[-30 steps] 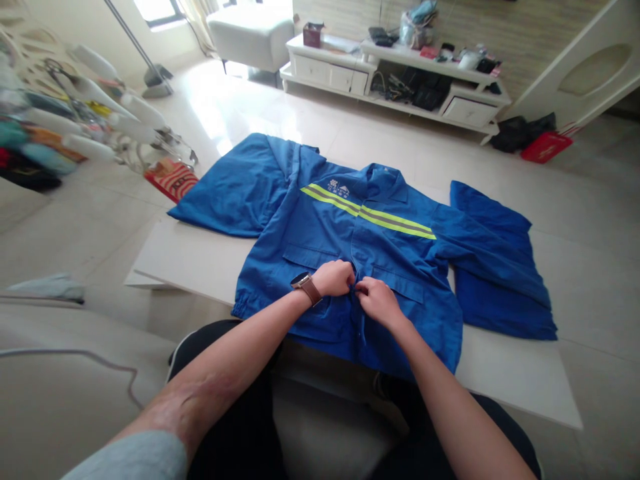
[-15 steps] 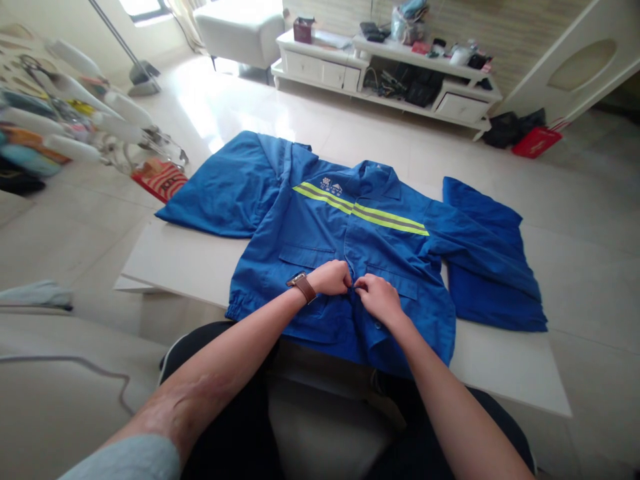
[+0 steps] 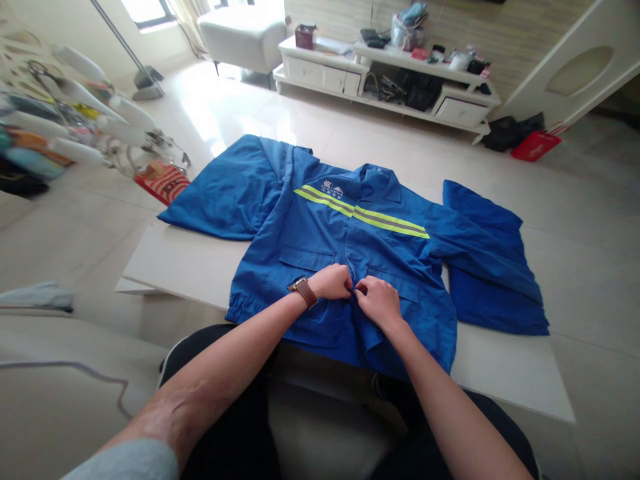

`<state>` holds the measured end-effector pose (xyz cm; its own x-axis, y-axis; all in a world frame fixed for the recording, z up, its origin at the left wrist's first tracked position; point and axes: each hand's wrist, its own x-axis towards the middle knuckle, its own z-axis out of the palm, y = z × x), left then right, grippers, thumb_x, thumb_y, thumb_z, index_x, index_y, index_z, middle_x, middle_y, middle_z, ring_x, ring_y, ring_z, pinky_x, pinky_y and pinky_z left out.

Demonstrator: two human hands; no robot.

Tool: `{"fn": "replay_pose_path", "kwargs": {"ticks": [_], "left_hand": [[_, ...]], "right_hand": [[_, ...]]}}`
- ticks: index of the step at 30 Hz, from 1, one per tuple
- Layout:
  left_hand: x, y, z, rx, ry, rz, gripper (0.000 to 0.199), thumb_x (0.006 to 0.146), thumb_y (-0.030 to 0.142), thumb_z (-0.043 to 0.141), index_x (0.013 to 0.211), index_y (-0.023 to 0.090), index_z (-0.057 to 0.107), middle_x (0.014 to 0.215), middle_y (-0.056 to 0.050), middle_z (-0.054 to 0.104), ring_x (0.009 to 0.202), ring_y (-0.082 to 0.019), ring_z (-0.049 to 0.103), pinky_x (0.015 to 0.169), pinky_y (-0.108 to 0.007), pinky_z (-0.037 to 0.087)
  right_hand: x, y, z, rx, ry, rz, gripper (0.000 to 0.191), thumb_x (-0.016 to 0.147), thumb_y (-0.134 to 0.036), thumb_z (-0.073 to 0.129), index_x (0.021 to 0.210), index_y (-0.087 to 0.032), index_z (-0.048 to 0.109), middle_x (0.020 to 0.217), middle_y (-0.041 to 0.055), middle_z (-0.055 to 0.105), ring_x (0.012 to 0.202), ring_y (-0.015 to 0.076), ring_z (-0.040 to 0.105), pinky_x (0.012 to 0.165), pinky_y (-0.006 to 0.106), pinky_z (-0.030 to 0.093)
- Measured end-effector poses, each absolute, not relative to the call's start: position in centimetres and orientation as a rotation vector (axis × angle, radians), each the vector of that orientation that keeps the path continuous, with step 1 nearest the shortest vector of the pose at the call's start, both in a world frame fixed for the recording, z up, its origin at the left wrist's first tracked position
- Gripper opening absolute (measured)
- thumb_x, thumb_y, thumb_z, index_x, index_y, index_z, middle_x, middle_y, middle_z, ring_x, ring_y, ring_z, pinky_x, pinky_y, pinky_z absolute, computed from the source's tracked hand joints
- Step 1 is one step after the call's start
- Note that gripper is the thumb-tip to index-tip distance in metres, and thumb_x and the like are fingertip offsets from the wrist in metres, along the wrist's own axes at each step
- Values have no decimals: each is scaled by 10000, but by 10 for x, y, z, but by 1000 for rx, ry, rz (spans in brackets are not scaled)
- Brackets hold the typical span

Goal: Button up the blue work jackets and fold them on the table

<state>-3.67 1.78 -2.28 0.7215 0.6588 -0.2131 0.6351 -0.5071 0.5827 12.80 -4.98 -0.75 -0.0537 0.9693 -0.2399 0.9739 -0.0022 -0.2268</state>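
Note:
A blue work jacket (image 3: 320, 233) with a yellow and grey reflective stripe lies front side up, collar away from me, across a white table (image 3: 515, 367). My left hand (image 3: 334, 282), with a brown-strapped watch (image 3: 304, 291) at its wrist, is closed on the jacket's front edge below the chest. Close beside it on the right, my right hand (image 3: 376, 298) pinches the facing front edge. The fingertips of both hands nearly meet at the opening. Whatever small part lies between them is hidden.
Beyond the table stands a white cabinet (image 3: 320, 75) with items on it. A light padded seat (image 3: 245, 40) is at the back left. White padded bars (image 3: 120, 113) and a red patterned bag (image 3: 161, 181) are at the left. A red bag (image 3: 536, 145) lies on the floor at the right.
My hands keep their grip at the jacket's front edges, with only a slight shift of the fingers. The whole view has moved a little.

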Motion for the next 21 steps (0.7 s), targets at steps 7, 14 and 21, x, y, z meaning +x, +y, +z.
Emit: {"fn": "replay_pose_path", "kwargs": {"ticks": [7, 14, 21], "left_hand": [[-35, 12, -18, 2297, 1096, -29, 175, 760, 265, 694, 875, 225, 819, 867, -79, 785, 848, -235, 734, 723, -270, 520], [-35, 13, -20, 2292, 1103, -55, 158, 767, 294, 686, 854, 238, 806, 869, -68, 779, 830, -230, 725, 679, -264, 490], [-37, 20, -27, 2218, 1016, -63, 138, 768, 288, 664, 827, 222, 771, 831, -36, 756, 748, -184, 669, 631, -250, 434]], "right_hand": [[128, -48, -8, 2041, 2209, -559, 182, 932, -348, 592, 984, -290, 756, 1055, 19, 763, 962, 216, 689, 733, 281, 435], [127, -48, -8, 1939, 2240, -546, 170, 900, -359, 602, 972, -279, 733, 1043, 36, 762, 951, 241, 696, 702, 289, 413], [128, -48, -7, 1951, 2230, -596, 167, 906, -368, 598, 962, -279, 728, 1050, 32, 769, 963, 234, 694, 705, 283, 406]]}}
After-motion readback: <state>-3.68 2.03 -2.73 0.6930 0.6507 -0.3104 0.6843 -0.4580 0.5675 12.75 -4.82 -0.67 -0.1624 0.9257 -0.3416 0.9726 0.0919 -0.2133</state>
